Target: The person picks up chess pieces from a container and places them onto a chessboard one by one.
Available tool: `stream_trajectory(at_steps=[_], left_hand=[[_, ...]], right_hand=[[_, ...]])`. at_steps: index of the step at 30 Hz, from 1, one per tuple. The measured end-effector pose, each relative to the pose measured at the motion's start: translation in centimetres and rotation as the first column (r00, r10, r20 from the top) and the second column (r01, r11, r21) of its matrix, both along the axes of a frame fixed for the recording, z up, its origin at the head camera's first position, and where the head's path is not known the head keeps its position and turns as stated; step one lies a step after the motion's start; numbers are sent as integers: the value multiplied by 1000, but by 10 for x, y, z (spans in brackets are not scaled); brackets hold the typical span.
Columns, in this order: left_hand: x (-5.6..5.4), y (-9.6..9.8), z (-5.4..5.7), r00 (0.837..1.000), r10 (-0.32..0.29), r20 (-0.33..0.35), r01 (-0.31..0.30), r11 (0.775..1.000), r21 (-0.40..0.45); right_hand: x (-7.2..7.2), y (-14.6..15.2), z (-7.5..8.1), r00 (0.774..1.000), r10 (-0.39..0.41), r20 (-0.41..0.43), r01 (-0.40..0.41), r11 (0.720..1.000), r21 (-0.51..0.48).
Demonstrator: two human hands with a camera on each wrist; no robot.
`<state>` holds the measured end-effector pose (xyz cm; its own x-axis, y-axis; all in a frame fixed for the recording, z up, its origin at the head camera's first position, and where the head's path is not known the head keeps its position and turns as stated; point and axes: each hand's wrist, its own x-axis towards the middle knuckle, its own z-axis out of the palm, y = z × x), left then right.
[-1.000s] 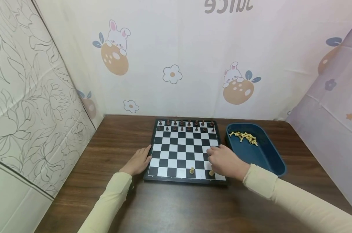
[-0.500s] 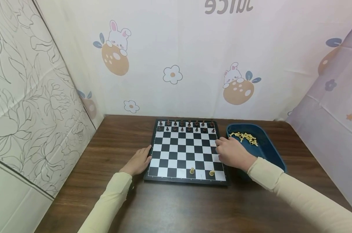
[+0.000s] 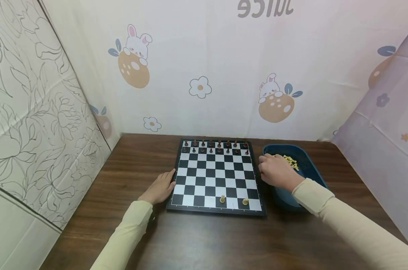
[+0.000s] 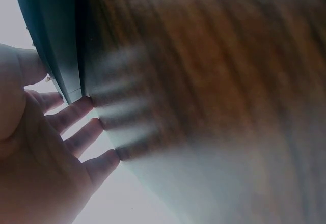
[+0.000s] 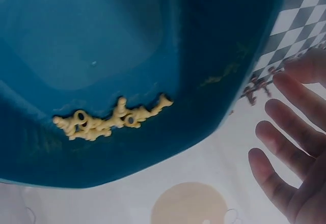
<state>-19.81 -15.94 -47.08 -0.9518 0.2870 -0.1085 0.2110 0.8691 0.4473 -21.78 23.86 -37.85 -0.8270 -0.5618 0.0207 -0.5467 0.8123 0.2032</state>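
Observation:
A black-and-white chessboard (image 3: 210, 182) lies on the wooden table. My left hand (image 3: 159, 187) rests at its left edge, thumb and fingertips near the frame; in the left wrist view the fingers (image 4: 84, 135) are fairly straight. My right hand (image 3: 278, 171) is over the left side of a blue tray (image 3: 284, 197), just right of the board. Its fingers (image 5: 280, 145) are loosely bent and hold nothing in the right wrist view. Cream chess pieces (image 5: 117, 117) lie heaped in the tray. Two cream chess pieces (image 3: 222, 199) stand on the board's near row.
Dark brown chess pieces (image 3: 211, 150) fill the two far rows of the board. Behind the table (image 3: 204, 243) hangs a printed curtain (image 3: 230, 93). A flower-patterned wall panel (image 3: 38, 131) stands at the left.
My right hand has moved right, from above the board's right side to the tray. The near-row cream piece on the right is now uncovered. My left hand has stayed at the board's edge.

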Motion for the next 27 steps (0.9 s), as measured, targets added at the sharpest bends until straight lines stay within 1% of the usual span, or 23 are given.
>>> stream_trajectory(at_steps=[7,12,16,23,27], left_hand=[[0,0,0,1000,6,2,-6,1000,-6],[0,0,0,1000,0,-3,0,1000,0],[0,0,0,1000,-1,2,1,1000,2],[0,0,0,1000,4,7,-4,1000,-3],[1,0,1,1000,5,8,-5,1000,2]], right_hand=[[-8,13,0,999,-41,2,41,999,-11],[-14,23,0,998,-53,-25,53,998,-16],[-18,32,-1,998,-53,-45,51,998,-43],[-22,49,0,998,-33,-52,29,996,-87],[-25,56,-1,998,-25,-65,19,996,-93]])
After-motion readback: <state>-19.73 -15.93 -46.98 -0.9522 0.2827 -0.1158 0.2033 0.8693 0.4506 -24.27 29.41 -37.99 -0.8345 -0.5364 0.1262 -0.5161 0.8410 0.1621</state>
